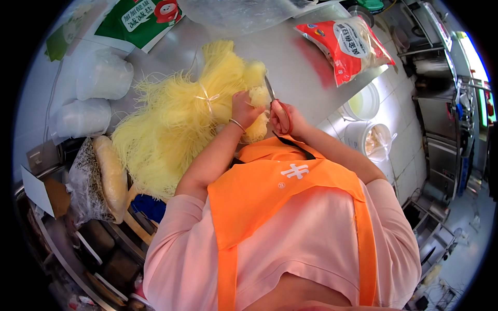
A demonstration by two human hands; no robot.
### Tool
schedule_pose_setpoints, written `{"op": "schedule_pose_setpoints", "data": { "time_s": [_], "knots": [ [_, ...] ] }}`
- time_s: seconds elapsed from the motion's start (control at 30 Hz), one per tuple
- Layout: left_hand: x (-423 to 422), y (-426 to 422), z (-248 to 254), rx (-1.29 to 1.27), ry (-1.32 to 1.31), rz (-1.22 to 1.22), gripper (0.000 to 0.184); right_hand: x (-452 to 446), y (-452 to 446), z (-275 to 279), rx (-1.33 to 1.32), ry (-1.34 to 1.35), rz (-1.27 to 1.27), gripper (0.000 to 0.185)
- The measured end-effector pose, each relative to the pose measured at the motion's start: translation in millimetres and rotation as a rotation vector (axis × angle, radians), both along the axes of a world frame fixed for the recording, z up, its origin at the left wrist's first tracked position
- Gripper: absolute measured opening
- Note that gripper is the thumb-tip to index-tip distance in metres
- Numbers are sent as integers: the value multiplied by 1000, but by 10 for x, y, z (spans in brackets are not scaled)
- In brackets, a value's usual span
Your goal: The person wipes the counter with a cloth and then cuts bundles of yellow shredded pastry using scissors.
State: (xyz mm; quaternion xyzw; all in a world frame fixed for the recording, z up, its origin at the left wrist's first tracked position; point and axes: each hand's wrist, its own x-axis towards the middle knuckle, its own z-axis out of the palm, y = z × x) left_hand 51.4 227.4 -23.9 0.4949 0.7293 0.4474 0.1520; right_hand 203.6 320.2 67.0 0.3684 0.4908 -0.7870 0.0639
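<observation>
A big bundle of thin yellow dried noodles lies across the metal table, with a pale tie around its middle. My left hand is closed around a portion of the noodles at the bundle's right end, near several rounded, folded yellow clumps. In my right hand is a pair of scissors with reddish handles. The fingers are wrapped round those handles, and the blades point up and away, beside the clumps. Whether the blades touch any noodles I cannot tell.
A red-and-clear food bag lies on the metal table at the far right. Stacked plastic tubs and a green packet are at left. Filled bags sit lower left. White buckets stand on the floor right.
</observation>
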Motion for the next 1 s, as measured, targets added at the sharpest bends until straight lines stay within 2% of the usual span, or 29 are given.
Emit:
{"op": "schedule_pose_setpoints", "data": {
  "time_s": [0.1,0.17,0.2,0.23,0.3,0.4,0.67,0.73,0.93,0.97,1.0],
  "knots": [
    [-7,0,-43,-2,-28,-6,26,132,125,7,-16,-17,50,47],
    [-23,-3,-41,4,5,-4,29,306,169,4,-3,159,269,45],
    [-35,10,-35,48,77,-15,25,378,126,52,15,259,325,51],
    [-32,12,-30,91,148,-27,21,405,123,45,13,258,326,51],
    [-12,9,26,65,119,-28,21,462,111,20,-130,181,383,56],
    [-7,21,41,37,100,-30,22,459,141,-35,-239,166,360,57],
    [37,15,69,88,163,-29,26,430,118,-42,-305,138,301,57],
    [83,-6,131,26,124,32,32,412,108,-31,-323,136,297,56],
    [55,-28,-91,-59,113,18,40,328,67,78,-331,63,247,56],
    [53,-22,-96,-59,113,18,40,326,84,79,-348,62,264,57],
    [58,1,-48,12,155,27,31,326,99,84,-364,60,280,58]
  ]
}}
